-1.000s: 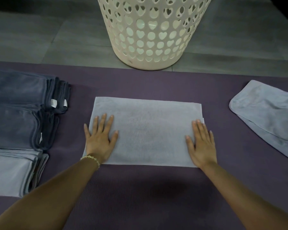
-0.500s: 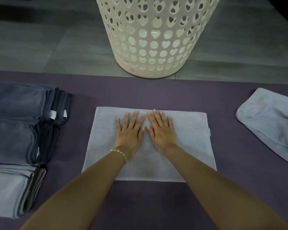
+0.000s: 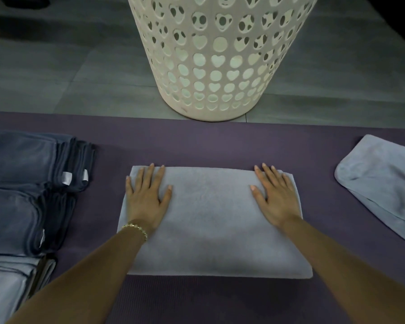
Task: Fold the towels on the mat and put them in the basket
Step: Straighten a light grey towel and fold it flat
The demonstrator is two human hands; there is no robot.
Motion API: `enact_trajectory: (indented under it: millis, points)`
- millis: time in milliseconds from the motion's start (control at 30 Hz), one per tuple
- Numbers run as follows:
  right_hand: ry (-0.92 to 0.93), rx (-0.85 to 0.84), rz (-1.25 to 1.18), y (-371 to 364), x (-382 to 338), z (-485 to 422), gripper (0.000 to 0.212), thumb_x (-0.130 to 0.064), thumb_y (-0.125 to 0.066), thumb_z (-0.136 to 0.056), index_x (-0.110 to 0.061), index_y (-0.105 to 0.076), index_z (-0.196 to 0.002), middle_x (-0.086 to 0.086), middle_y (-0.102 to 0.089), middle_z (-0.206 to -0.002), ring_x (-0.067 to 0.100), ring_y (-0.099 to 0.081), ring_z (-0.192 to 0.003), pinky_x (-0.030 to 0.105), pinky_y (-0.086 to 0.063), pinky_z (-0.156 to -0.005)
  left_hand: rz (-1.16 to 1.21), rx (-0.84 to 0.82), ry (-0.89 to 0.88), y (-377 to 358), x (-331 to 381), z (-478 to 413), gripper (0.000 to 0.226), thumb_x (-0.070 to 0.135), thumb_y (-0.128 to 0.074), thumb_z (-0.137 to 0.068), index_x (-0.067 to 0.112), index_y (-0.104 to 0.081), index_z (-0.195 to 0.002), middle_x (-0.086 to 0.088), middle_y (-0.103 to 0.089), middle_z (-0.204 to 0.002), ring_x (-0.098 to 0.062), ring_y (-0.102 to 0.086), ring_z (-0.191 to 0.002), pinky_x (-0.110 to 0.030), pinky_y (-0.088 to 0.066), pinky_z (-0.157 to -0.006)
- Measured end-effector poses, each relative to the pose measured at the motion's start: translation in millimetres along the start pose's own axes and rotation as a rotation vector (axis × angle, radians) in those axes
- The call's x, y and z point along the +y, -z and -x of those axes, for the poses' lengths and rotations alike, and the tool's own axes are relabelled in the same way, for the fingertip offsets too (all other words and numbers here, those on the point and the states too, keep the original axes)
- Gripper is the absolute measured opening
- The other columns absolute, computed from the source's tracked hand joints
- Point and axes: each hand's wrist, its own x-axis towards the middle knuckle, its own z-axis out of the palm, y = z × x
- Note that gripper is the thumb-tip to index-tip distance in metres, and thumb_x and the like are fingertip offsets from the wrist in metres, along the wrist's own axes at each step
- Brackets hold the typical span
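The folded towel [image 3: 215, 220] lies mid-mat [image 3: 220, 141]. The left hand [image 3: 145, 197] rests on its far left corner, the right hand [image 3: 276, 195] on its far right corner. The towel stacks [image 3: 21, 183] occupy the mat's left edge; the loose towel [image 3: 383, 183], the right edge. The basket [image 3: 220, 66] stands on the floor [image 3: 56, 66] behind the far edge.

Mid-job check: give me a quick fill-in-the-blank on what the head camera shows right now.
1. The left hand and right hand rest palm-___ on the folded towel.
2. The basket has round and ___-shaped holes.
3. The bracelet is on the ___ wrist.
4. The loose towel lies to the person's ___.
Missing words: down; heart; left; right.
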Motion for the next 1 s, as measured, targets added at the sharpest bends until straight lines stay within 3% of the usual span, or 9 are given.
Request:
enact_trajectory:
  millis: [133,267,333,433,567,700,767,867,1000]
  points:
    - [-0.115,-0.023,-0.054,7,33,4,0.082,-0.066,0.004,-0.08,-0.03,-0.008,-0.152,-0.008,-0.005,-0.16,0.013,0.003,-0.148,0.033,0.005,-0.119,0.103,-0.002,0.041,2,-29,17,0.073,0.063,0.001,-0.084,0.03,0.005,-0.149,0.006,0.001,-0.159,-0.016,0.004,-0.147,-0.037,0.005,-0.118]
    - [-0.201,-0.105,-0.032,13,44,8,0.07,-0.06,-0.006,-0.094,-0.023,0.0,-0.153,-0.007,0.002,-0.161,0.013,0.006,-0.147,0.036,0.005,-0.12,0.235,-0.019,0.124,7,-48,36,0.076,0.061,-0.006,-0.087,0.021,0.001,-0.151,0.005,-0.004,-0.16,-0.012,0.001,-0.147,-0.031,0.004,-0.119]
    - [-0.228,-0.077,-0.048,16,36,12,0.076,-0.063,-0.002,-0.089,-0.02,0.002,-0.153,-0.006,0.004,-0.161,0.013,0.008,-0.147,0.035,0.007,-0.119,0.284,-0.036,0.13,9,-51,43,0.07,0.057,-0.015,-0.095,0.017,0.0,-0.151,0.002,-0.008,-0.16,-0.013,-0.001,-0.147,-0.033,0.002,-0.12]
    - [-0.115,-0.019,-0.056,23,8,20,0.085,-0.064,0.006,-0.08,-0.02,-0.001,-0.152,-0.005,0.004,-0.16,0.014,0.007,-0.147,0.031,0.008,-0.117,0.405,0.008,0.155,16,-46,59,0.067,0.041,-0.039,-0.098,0.012,-0.013,-0.152,-0.005,-0.024,-0.155,-0.022,-0.017,-0.144,-0.037,-0.013,-0.118]
    - [0.17,-0.143,-0.073,19,-58,30,0.1,-0.074,0.024,-0.071,-0.024,-0.003,-0.153,-0.004,0.007,-0.16,0.015,0.01,-0.147,0.026,0.015,-0.112,0.523,0.071,0.26,23,-43,72,0.056,0.032,-0.06,-0.09,0.006,-0.043,-0.137,-0.013,-0.051,-0.133,-0.031,-0.045,-0.119,-0.045,-0.039,-0.101]
    - [0.295,-0.335,-0.145,15,-134,39,0.059,-0.048,-0.017,-0.101,-0.023,-0.005,-0.153,-0.002,0.004,-0.161,0.015,0.005,-0.148,0.03,0.004,-0.119,0.791,-0.084,0.47,42,-40,55,0.039,0.023,-0.068,-0.086,0.002,-0.055,-0.116,-0.013,-0.063,-0.109,-0.028,-0.059,-0.095,-0.036,-0.048,-0.082]
    - [0.331,-0.448,-0.216,25,-164,40,0.056,-0.041,-0.023,-0.103,-0.023,-0.006,-0.153,-0.002,0.001,-0.161,0.015,0.0,-0.148,0.032,-0.004,-0.12,0.828,-0.215,0.496,50,-47,45,0.037,0.024,-0.069,-0.085,-0.001,-0.06,-0.111,-0.013,-0.066,-0.104,-0.03,-0.063,-0.094,-0.034,-0.048,-0.078]
    - [0.266,-0.583,-0.412,42,-198,37,0.058,-0.047,-0.025,-0.101,-0.026,-0.008,-0.153,-0.005,-0.005,-0.161,0.015,-0.01,-0.147,0.032,-0.014,-0.118,0.994,-0.413,0.463,66,-53,44,0.04,0.029,-0.067,-0.087,0.008,-0.057,-0.119,-0.01,-0.065,-0.113,-0.025,-0.064,-0.097,-0.036,-0.052,-0.083]
    - [0.022,-0.61,-0.885,46,-222,36,0.059,-0.046,-0.03,-0.101,-0.025,-0.01,-0.152,-0.006,-0.016,-0.158,0.017,-0.023,-0.144,0.032,-0.022,-0.116,1.157,-0.429,0.247,89,-40,52,0.039,0.01,-0.059,-0.092,0.015,-0.047,-0.129,-0.009,-0.062,-0.12,-0.021,-0.063,-0.101,-0.029,-0.054,-0.079]
